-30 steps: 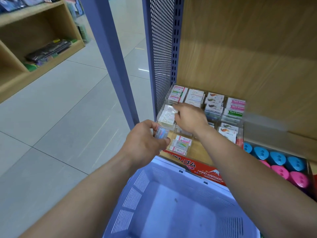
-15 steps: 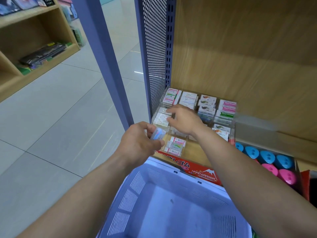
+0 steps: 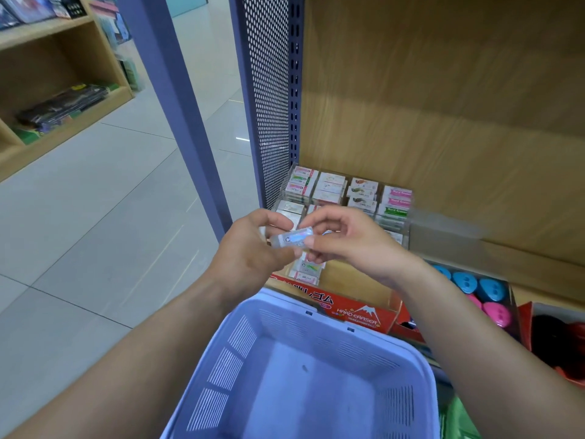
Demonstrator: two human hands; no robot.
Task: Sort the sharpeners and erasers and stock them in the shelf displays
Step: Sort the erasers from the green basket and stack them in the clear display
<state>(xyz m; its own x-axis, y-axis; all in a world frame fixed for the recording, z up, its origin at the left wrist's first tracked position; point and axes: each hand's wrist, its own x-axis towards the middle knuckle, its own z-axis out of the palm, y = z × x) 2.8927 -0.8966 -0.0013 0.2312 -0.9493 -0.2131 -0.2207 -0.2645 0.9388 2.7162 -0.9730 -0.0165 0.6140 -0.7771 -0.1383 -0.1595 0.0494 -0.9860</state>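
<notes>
Showing "HARD ERASER" under a white mountain, the red cardboard box (image 3: 357,313) lies at the shelf's front edge; pink and green sleeves in the clear plastic display (image 3: 392,221) read "Hard Eraser". The small clear-wrapped eraser with a shiny label (image 3: 292,239) is held over that box, its ends pinched by the left hand (image 3: 250,251) and right hand (image 3: 351,245), beyond the lavender plastic basket (image 3: 240,343)
</notes>
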